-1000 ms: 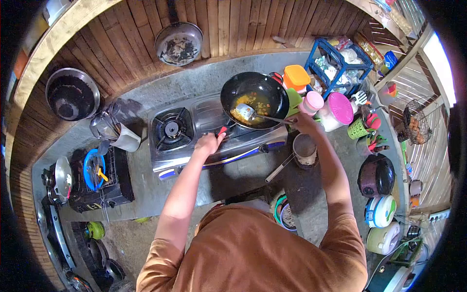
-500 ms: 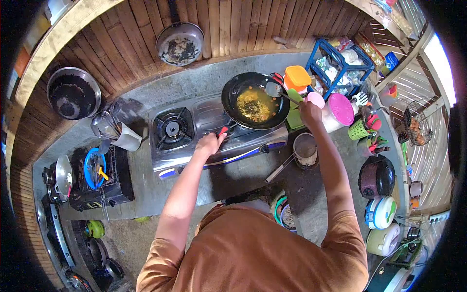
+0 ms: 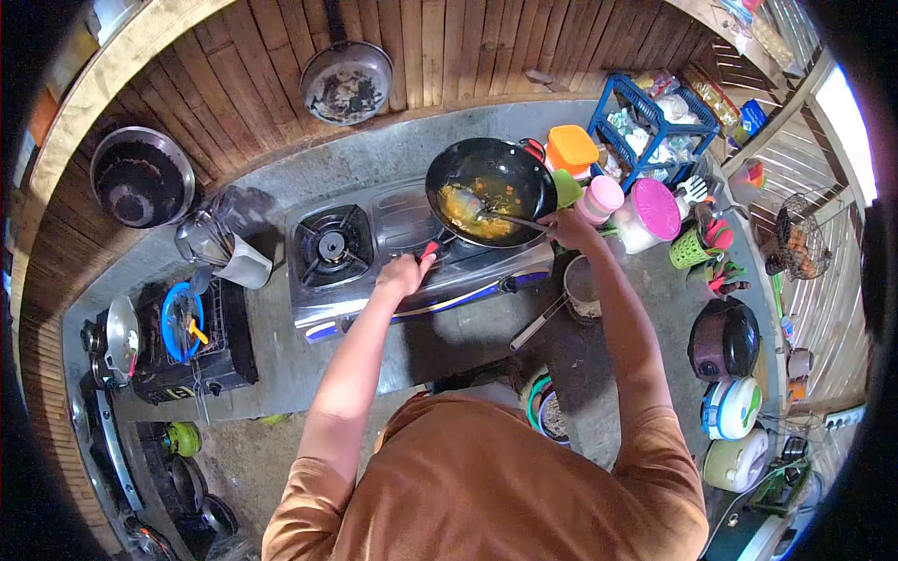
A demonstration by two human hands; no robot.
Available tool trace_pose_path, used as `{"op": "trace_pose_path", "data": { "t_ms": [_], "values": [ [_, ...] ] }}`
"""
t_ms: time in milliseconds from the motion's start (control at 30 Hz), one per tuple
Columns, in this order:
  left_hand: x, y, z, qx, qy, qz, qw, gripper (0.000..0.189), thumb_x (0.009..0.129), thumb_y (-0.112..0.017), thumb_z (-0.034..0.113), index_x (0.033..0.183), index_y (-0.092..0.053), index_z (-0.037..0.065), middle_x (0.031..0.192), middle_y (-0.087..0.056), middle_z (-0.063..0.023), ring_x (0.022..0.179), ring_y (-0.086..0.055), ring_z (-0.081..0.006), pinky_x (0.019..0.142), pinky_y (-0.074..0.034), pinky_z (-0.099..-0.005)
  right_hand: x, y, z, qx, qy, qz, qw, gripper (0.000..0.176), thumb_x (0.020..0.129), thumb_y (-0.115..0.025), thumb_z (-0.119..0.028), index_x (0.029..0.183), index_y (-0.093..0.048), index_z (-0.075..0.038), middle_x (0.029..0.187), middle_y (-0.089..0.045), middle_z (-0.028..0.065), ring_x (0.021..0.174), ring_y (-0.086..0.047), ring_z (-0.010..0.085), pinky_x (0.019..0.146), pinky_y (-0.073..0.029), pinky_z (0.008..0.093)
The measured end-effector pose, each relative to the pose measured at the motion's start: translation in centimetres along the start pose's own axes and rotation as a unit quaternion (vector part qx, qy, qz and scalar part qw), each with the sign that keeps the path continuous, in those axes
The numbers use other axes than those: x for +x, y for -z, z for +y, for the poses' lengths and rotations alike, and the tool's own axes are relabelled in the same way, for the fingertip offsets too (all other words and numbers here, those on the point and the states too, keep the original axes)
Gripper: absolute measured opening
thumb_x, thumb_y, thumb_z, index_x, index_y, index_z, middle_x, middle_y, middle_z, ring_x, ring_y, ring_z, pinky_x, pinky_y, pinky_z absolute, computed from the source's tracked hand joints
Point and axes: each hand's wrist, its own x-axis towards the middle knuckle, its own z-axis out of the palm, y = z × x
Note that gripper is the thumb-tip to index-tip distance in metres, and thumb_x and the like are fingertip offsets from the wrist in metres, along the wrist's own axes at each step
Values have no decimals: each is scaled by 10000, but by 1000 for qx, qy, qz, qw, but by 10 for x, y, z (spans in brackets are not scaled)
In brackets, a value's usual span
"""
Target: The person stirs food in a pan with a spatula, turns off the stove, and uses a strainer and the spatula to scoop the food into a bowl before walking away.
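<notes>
From the head we look forward and steeply down, our shirt (image 3: 524, 477) close below, the pan (image 3: 496, 159) farther off.

Spatula (image 3: 514, 221) partly hidden in food (image 3: 458, 202), wok (image 3: 535, 179).

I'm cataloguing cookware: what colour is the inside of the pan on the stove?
The pan is black inside, shown best in the head view.

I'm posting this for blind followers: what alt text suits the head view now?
A person's right hand holds a spatula in food in a black wok on a stove, while the left hand grips the wok's red handle. A pan hangs on the wooden wall.
</notes>
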Motion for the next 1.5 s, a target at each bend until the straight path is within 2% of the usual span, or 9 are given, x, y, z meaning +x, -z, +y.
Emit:
{"op": "trace_pose_path", "data": {
  "t_ms": [267, 433, 733, 967, 1067, 1133, 1233, 1367, 1500],
  "values": [
    [-2, 3, 1, 1, 11, -15, 1000, 707, 856, -294, 594, 1032, -569, -33, 1050, -565, -250, 1030, -527, -368, 888, -416, -428, -35, 29, -10, 95, 3, 13, 995, 372, 692, -613, -13, 1045, -630, -128, 854, -644, 142, 785, -619, 233, 702, -467, 351],
    [1, -4, -4, -15, -15, 15, 1000, 792, 845, -274, 623, 985, -565, -99, 993, -559, -305, 994, -536, -397, 870, -417, -433, -22, 14, 26, -79, -140, 123, 979, 331, 760, -489, -59, 1040, -627, -168, 881, -611, 177, 762, -605, 336, 679, -481, 411],
    [-2, 2, 0, -8, -9, -6, 1000, 786, 844, -265, 631, 998, -564, -79, 1028, -555, -291, 1019, -522, -395, 878, -412, -436, -32, 8, 31, -203, -83, 240, 946, 355, 752, -451, -42, 1045, -618, -154, 841, -603, 167, 721, -610, 342, 640, -488, 426],
    [1, -2, -2, 2, 9, 3, 1000, 697, 853, -297, 599, 1012, -590, -13, 1041, -570, -246, 1024, -531, -371, 883, -419, -433, -34, -3, 54, -100, -153, 113, 977, 311, 747, -493, -60, 1003, -649, -145, 901, -618, 182, 783, -609, 334, 687, -495, 386],
    [1, 0, 0, 2, 16, -10, 1000, 698, 850, -301, 601, 1020, -586, -13, 1041, -571, -245, 1023, -531, -371, 880, -420, -434, -29, -17, 75, -16, -79, 87, 993, 324, 725, -542, -52, 1021, -644, -138, 914, -628, 159, 829, -608, 275, 705, -491, 354],
    [2, -1, -1, 2, 14, -10, 1000, 699, 850, -303, 601, 1018, -585, -16, 1039, -572, -246, 1021, -532, -372, 879, -421, -434, -40, 1, 43, 33, 8, 19, 999, 339, 711, -574, -42, 1031, -640, -132, 905, -637, 138, 873, -595, 222, 710, -480, 339],
    [1, 0, -2, 0, 9, -10, 1000, 697, 851, -306, 599, 1013, -584, -20, 1035, -572, -250, 1017, -534, -373, 876, -422, -434, -55, 37, -19, 78, -35, -39, 996, 345, 713, -577, -44, 1040, -638, -138, 901, -646, 113, 859, -600, 201, 704, -475, 342],
    [5, -5, -6, -4, -1, 0, 1000, 693, 855, -303, 593, 1013, -579, -23, 1044, -567, -252, 1017, -535, -372, 875, -422, -433, -41, 21, -4, 77, -36, -5, 996, 344, 737, -550, -51, 1056, -631, -150, 867, -640, 137, 787, -613, 237, 683, -471, 361],
    [2, -2, -3, 5, 2, -9, 1000, 694, 857, -294, 592, 1023, -575, -20, 1055, -563, -250, 1019, -534, -370, 876, -420, -433, -23, 5, 21, -11, -109, 150, 983, 323, 777, -490, -59, 1058, -624, -147, 804, -613, 194, 732, -611, 322, 668, -477, 402]
  ]
}}
